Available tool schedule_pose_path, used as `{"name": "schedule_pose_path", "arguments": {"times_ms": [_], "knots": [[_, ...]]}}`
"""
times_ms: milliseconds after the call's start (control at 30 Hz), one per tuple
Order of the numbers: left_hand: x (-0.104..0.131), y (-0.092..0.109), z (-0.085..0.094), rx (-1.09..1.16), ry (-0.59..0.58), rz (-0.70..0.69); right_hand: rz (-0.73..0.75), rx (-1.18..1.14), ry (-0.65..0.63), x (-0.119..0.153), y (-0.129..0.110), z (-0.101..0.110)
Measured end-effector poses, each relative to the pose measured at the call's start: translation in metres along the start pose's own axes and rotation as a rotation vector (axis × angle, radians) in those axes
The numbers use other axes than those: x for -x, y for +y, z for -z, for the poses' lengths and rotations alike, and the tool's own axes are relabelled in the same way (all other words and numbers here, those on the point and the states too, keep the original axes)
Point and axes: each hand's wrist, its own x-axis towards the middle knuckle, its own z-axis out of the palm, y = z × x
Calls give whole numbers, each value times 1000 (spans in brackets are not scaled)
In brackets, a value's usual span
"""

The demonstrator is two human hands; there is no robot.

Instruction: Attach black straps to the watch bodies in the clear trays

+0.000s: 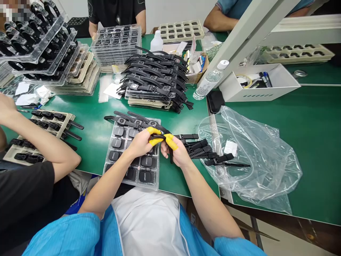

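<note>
My left hand [144,143] and my right hand [178,151], both with yellow finger covers, meet over a clear tray [108,156]. Between their fingertips they pinch a dark watch part with a black strap [171,156], whose end hangs below my right fingers. Fingers partly hide it, so I cannot tell how strap and body are joined. Black square watch bodies [146,176] sit in the tray's pockets. Along its far edge lie watches with straps attached [122,121]. Loose black straps [201,151] lie to the right of my right hand, partly on a clear plastic bag [255,160].
Strapped watches [157,76] are piled on trays ahead. Tray stacks stand at far left [61,67] and behind [117,49]. A bottle [210,80] and white box [261,87] stand by a slanted post [247,39]. A co-worker's arm [45,142] rests at left beside a beige tray [68,122].
</note>
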Motion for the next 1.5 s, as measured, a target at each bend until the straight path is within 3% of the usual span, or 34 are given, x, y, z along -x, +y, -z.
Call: {"name": "schedule_pose_path", "arguments": {"times_ms": [100,167,267,333,400,467,533,600,700,767,900,1100,1300,1500], "knots": [[-2,2,-6,205,109,49,-89,-33,-81,1,-4,-1],[-4,2,-5,407,206,159,-189,-56,-152,2,-6,0],[-9,-3,6,644,472,305,-293,-23,-206,2,-9,4],[-12,-7,14,702,651,337,-302,22,-193,1,-9,7],[-14,-10,17,709,714,369,-221,66,-111,1,-8,8],[-13,-10,11,686,587,415,-84,90,-4,0,-6,6],[-9,-8,0,588,348,406,12,83,40,0,-4,3],[-5,-5,-11,391,137,281,30,54,5,0,-2,0],[0,-4,-18,93,-7,12,-5,40,-79,1,0,-1],[2,-5,-17,-5,-44,-86,-28,47,-107,2,1,0],[3,-7,-14,-48,-71,-135,-58,-12,-98,3,0,0],[2,-7,-17,-27,19,-134,-46,-129,-66,3,-8,-1],[4,-6,-14,-60,-77,-148,-56,-59,-137,2,-5,1],[6,-7,-15,-80,-69,-118,-55,-56,-83,2,-3,-1]]}}
